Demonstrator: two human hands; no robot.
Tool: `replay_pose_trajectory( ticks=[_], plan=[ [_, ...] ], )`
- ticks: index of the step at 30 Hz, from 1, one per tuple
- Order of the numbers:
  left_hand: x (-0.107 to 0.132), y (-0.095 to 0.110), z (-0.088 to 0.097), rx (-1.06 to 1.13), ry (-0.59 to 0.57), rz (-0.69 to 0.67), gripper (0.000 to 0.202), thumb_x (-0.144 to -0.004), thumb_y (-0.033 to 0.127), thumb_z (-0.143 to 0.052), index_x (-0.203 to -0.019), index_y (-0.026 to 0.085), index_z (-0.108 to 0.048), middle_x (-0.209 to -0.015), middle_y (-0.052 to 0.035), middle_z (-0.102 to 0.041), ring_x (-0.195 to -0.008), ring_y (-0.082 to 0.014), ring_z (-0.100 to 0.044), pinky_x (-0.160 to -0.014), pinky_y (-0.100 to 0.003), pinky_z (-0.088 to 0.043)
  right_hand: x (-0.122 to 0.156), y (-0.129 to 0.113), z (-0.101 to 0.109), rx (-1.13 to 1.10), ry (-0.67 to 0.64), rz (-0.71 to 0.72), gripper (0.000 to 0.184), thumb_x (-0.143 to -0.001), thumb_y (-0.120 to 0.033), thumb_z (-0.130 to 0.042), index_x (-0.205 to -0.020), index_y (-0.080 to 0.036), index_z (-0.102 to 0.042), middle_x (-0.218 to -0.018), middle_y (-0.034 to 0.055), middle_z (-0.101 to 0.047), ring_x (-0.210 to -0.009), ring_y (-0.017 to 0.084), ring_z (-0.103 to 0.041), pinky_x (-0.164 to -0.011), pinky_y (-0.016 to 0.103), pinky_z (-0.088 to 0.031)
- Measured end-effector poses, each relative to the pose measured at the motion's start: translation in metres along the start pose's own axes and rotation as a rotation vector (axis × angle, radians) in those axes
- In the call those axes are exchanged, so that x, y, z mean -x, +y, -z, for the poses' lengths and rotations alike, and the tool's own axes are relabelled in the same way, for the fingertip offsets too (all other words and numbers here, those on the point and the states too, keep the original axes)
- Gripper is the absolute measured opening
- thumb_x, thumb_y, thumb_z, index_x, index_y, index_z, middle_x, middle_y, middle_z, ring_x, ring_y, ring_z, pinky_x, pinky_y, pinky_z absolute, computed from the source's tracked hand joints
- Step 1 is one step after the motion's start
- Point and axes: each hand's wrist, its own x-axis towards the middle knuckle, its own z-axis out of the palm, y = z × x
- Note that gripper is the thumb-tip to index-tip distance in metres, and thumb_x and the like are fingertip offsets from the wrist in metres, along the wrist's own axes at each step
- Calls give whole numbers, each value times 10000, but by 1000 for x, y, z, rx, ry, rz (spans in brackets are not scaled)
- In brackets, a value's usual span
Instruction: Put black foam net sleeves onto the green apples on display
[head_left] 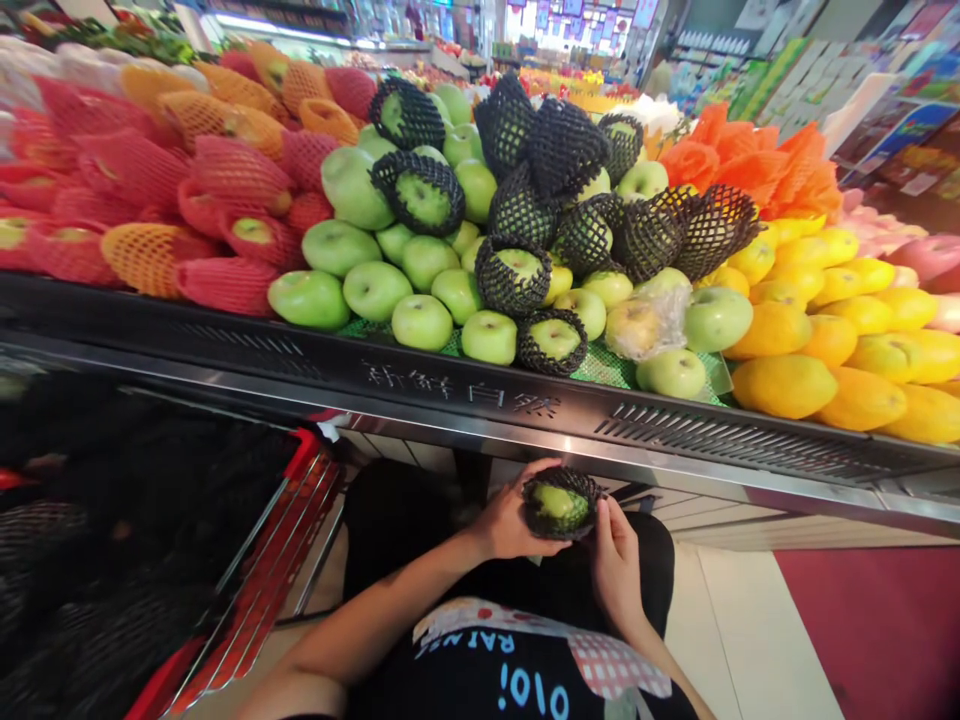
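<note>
Where net [571, 478] gapes, green fruit [559, 506] faces up, long axis roughly sideways.

The heaped fruit stand [337, 365] shows a shop.

ok I count one left hand [517, 518], one right hand [619, 550], one netted green fruit [559, 506] between them, one red cart [304, 450], four characters [491, 395] on the near rail [580, 415]

held fruit [561, 503]: green | foam net [587, 484]: black mesh | mangoes [784, 387]: yellow-orange | cloth patch [616, 664]: pink-white check
</note>
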Motion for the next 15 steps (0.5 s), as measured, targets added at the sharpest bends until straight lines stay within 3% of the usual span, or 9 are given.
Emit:
replay_pose_trajectory(
  ticks=[4,7,10,12,15],
  plan=[
    [1,2,0,67,97,-70,954,-559,244,-864,-1385,188,-389,-1258,-128,-635,-1142,-269,-637,-1046,-421,-497,-7,-2,-6,75,-22,75,348,-780,-485,-749,-959,-189,-712,-922,60,-726,-866,241,-645,-835,373,-530],
    [0,5,4,46,174,-65,921,-553,260,-858,-1351,194,-403,-1270,-126,-629,-1167,-281,-627,-1059,-439,-492,-4,-5,-4,76,-13,183,509,-792,-390,-757,-1260,-235,-629,-1220,88,-683,-1078,265,-642,-963,411,-511],
    [-2,10,9,-84,115,-11,942,-558,321,-878,-1380,217,-431,-1330,-125,-623,-1220,-309,-610,-1096,-478,-472,1,3,6,61,-96,258,622,-811,-387,-734,-1393,-280,-542,-1487,93,-514,-1379,311,-467,-1152,508,-371],
    [-3,13,12,-179,52,-8,975,-538,346,-904,-1399,227,-461,-1361,-125,-614,-1256,-324,-589,-1123,-480,-456,1,14,11,118,-156,260,704,-663,-363,-851,-1316,-255,-612,-1429,112,-567,-1377,377,-463,-1167,586,-333],
    [-8,21,15,-304,-114,-93,921,-623,261,-856,-1455,240,-463,-1412,-125,-575,-1302,-316,-563,-1135,-440,-458,-8,24,12,210,-39,338,750,-444,-264,-944,-1153,-278,-697,-1267,87,-663,-1325,437,-490,-1165,644,-319]
  ],
)
